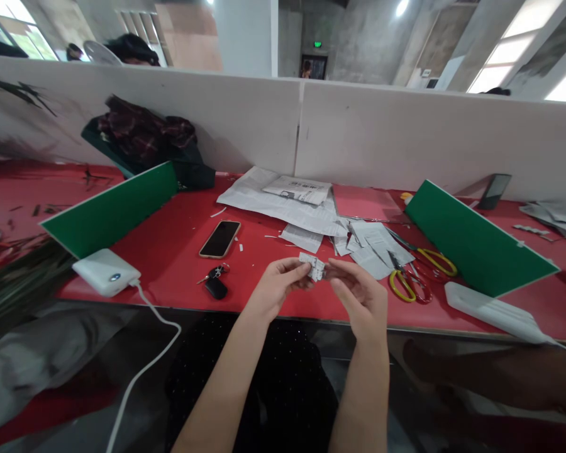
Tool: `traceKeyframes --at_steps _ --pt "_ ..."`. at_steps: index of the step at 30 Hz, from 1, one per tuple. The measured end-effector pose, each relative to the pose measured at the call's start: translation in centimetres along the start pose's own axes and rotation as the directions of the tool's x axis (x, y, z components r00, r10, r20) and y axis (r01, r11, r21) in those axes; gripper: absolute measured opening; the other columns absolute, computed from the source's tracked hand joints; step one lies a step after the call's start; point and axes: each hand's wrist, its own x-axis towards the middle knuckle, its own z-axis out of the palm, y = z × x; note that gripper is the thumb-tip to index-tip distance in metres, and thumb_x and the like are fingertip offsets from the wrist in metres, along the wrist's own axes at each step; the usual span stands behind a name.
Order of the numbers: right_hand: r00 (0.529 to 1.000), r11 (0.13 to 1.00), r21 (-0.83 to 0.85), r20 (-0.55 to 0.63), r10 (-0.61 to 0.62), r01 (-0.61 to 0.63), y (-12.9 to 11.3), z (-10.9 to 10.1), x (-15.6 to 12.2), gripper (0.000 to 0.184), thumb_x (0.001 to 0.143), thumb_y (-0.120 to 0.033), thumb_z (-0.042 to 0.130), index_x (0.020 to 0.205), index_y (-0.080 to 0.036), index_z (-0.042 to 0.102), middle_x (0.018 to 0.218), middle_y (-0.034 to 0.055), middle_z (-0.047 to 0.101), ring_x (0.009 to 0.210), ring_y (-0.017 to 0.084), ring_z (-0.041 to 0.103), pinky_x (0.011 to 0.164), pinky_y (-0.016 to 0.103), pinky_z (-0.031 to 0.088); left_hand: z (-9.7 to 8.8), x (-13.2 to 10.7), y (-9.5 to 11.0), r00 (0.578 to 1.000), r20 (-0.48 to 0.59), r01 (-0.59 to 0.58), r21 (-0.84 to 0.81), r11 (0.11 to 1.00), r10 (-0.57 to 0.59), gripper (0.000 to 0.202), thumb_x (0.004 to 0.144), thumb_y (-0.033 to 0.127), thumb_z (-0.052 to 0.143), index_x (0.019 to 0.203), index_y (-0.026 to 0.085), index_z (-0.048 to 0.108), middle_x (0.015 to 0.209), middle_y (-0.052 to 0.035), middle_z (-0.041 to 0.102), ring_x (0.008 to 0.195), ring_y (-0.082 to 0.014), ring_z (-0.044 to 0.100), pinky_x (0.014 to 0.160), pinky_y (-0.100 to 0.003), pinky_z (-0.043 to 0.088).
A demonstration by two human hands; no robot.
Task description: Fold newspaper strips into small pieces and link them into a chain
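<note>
A small folded piece of printed paper (pixel 316 268) is held above the front of the red table. My left hand (pixel 283 280) pinches it between thumb and fingers on its left side. My right hand (pixel 361 292) is at the paper's right edge, its fingers curved and its thumb apart from the forefinger; whether a fingertip touches the paper is hard to tell. Behind my hands lie cut paper pieces (pixel 380 246) and larger newspaper sheets (pixel 278 206). To the right of my right hand are yellow-handled scissors (pixel 402 286) and a second pair (pixel 436 262).
On the red table (pixel 170 277) lie a phone (pixel 220 239), keys with a black fob (pixel 216 287), and a white box with a cable (pixel 106 272). Green dividers (pixel 117 204) stand at both sides. A pink folder (pixel 365 202) lies behind. Neighbours' limbs (pixel 490 371) show at the edges.
</note>
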Motion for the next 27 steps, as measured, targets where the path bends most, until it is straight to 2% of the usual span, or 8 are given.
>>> traceKeyframes --at_steps 3,7,10,13,20,24,27 --pt "0.996 0.997 -0.076 -0.087 0.01 -0.017 -0.2 0.0 -0.1 0.017 0.078 -0.023 0.059 0.094 -0.022 0.065 0.09 0.0046 0.067 0.084 0.018 0.063 0.076 0.033 0.053 0.3 -0.1 0.2 0.99 -0.036 -0.129 0.139 0.982 0.135 0.014 0.071 0.026 0.067 0.078 0.014 0.068 0.071 -0.0034 0.065 0.063 -0.0112 0.058 0.065 -0.025 0.045" --pt "0.994 0.986 -0.158 -0.109 0.027 -0.044 0.0 0.0 0.1 0.006 0.076 -0.022 0.062 0.082 -0.02 0.064 0.08 0.0019 0.065 0.076 0.015 0.061 0.072 0.028 0.051 0.8 -0.3 0.3 0.976 -0.026 -0.201 0.284 0.938 0.217 0.013 0.073 0.024 0.064 0.081 0.014 0.068 0.075 -0.0051 0.066 0.071 -0.0142 0.059 0.07 -0.027 0.045" --pt "0.991 0.991 -0.099 -0.107 0.084 -0.094 0.2 0.0 0.1 0.006 0.078 -0.024 0.059 0.082 -0.019 0.061 0.082 0.0024 0.063 0.076 0.014 0.059 0.072 0.026 0.05 1.0 -0.5 0.4 0.964 0.017 -0.254 0.355 0.9 0.266 0.012 0.075 0.023 0.062 0.081 0.015 0.068 0.079 -0.005 0.063 0.077 -0.0149 0.058 0.074 -0.027 0.044" --pt "0.986 0.989 0.011 -0.084 0.146 -0.145 0.4 -0.1 0.2 0.009 0.08 -0.028 0.057 0.082 -0.019 0.059 0.08 0.0022 0.061 0.074 0.014 0.058 0.07 0.027 0.049 1.0 -0.5 0.3 0.946 0.051 -0.311 0.415 0.855 0.319 0.012 0.076 0.024 0.061 0.082 0.016 0.069 0.08 -0.0037 0.059 0.076 -0.014 0.055 0.072 -0.026 0.043" --pt "0.979 0.975 0.109 -0.05 0.198 -0.192 0.8 -0.5 0.1 0.008 0.079 -0.027 0.058 0.079 -0.019 0.057 0.075 -0.0002 0.057 0.071 0.013 0.055 0.069 0.026 0.048 1.0 -0.5 -0.1 0.924 0.1 -0.364 0.523 0.771 0.368 0.013 0.078 0.026 0.059 0.082 0.019 0.07 0.079 -0.0029 0.056 0.074 -0.0137 0.052 0.066 -0.025 0.042" --pt "0.983 0.98 0.079 -0.021 0.184 -0.182 0.7 -0.6 0.1 0.007 0.079 -0.025 0.057 0.078 -0.019 0.057 0.074 0.0001 0.059 0.07 0.013 0.056 0.067 0.025 0.047 1.3 -0.6 -0.2 0.917 0.094 -0.377 0.518 0.768 0.387 0.013 0.078 0.025 0.06 0.082 0.019 0.07 0.079 -0.0029 0.057 0.075 -0.0137 0.054 0.068 -0.025 0.043" --pt "0.987 0.986 0.051 -0.016 0.158 -0.157 0.6 -0.4 0.1 0.005 0.078 -0.024 0.058 0.079 -0.019 0.058 0.08 0.0015 0.062 0.074 0.014 0.059 0.07 0.026 0.048 1.3 -0.5 -0.4 0.916 0.037 -0.363 0.498 0.787 0.399 0.013 0.078 0.024 0.059 0.083 0.019 0.07 0.08 -0.0027 0.058 0.076 -0.0134 0.055 0.067 -0.024 0.043"
